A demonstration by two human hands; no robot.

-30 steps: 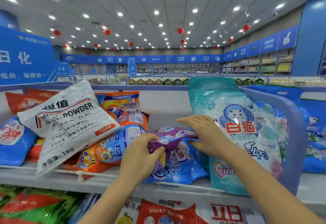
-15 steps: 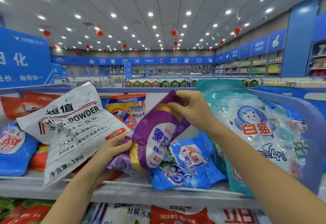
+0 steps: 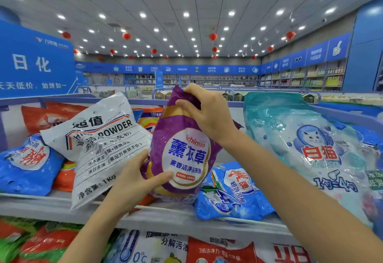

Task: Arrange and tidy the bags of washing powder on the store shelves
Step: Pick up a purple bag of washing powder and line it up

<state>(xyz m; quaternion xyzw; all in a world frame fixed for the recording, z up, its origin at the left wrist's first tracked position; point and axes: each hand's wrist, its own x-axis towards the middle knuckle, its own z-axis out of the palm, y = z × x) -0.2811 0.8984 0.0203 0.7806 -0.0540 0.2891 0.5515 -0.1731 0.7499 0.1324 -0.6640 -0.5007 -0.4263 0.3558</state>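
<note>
So the shiny purple plastic bag of lavender washing powder [image 3: 182, 155] is upright at the front of the grey metal top shelf [image 3: 41, 204], label facing out. The right hand [image 3: 207, 113] has its fingers bunched round the crumpled top. The left hand [image 3: 136, 180] cups the lower left side, thumb across the front. Can't tell if the bottom actually sits on the shelf.

It's crowded in there. A white plastic bag printed "POWDER" [image 3: 99, 144] leans just to the left, touching the left hand. A blue bag [image 3: 230, 196] lies flat at the lower right, partly under the purple one. A big pale teal bag with a cat on it [image 3: 306, 148] stands further right, behind the right forearm. An orange bag [image 3: 147, 119] peeks out behind.
</note>
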